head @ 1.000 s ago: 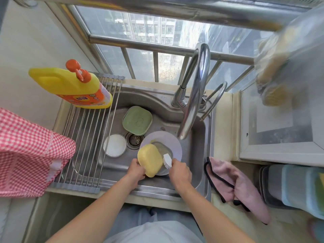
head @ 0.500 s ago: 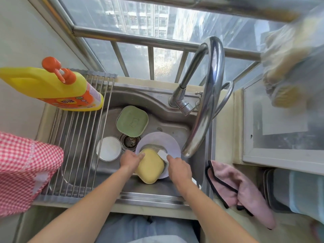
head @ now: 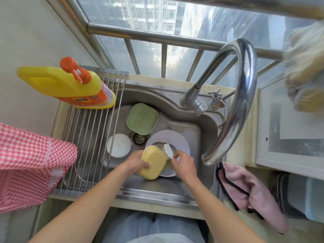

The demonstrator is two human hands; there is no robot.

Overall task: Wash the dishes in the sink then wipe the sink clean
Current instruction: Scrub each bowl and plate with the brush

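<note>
While the yellow dish (head: 154, 162) was held lower over the lavender plate (head: 168, 137) a second ago, it now sits tilted, its underside up, gripped at the near edge by the left hand (head: 135, 163). The right hand (head: 183, 163) pinches a small white brush (head: 168, 150), now drawn to the dish's right edge rather than its top. Judgement: scrubbing of the first item is under way. The green dish (head: 142, 118) and white bowl (head: 119, 145) lie untouched in the sink (head: 184, 123) beside the drain (head: 139, 138); the pink cloth (head: 249, 190) waits on the tabletop, so wiping remains outstanding.
</note>
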